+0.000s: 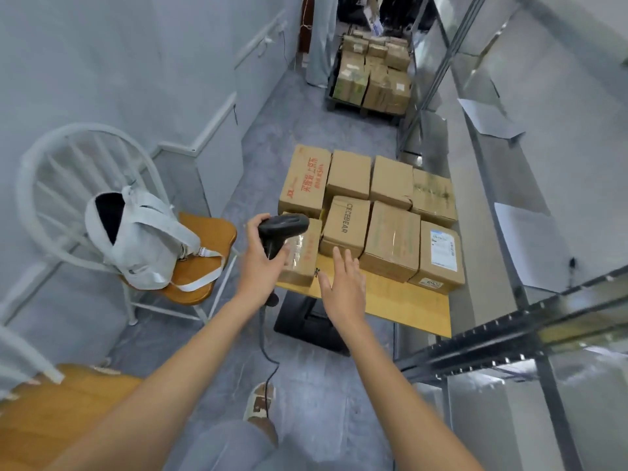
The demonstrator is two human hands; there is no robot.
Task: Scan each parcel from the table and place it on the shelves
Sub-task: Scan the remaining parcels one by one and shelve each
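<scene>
The left hand (263, 258) is wrapped around the grip of a black handheld barcode scanner (283, 229), whose dark cable (266, 338) trails down toward the grey floor, and the scanner's head hangs just over the near-left brown cardboard parcel wrapped in clear tape (300, 256). The right hand (341, 287) is spread flat with straight fingers and holds nothing, hovering over the bare front strip of the yellow wooden tabletop (407, 307), its fingertips close to the brown cardboard parcel printed CECEBEAR (346, 226); whether they touch it I cannot tell. Eight or so parcels sit packed side by side on the tabletop in two rows, among them a brown box with red printing (306, 181) at the far left and a brown box with a white shipping label (441, 253) at the near right. The grey metal shelves (509, 328) run along the right, just beside the tabletop, with a few flat white sheets lying on them and no parcel that I can see. This reads as the scanning step on an early parcel, with nearly the whole batch left. The next move likely calls for finding a label, aiming the scanner squarely at it, then the free hand gripping that box to carry it right
</scene>
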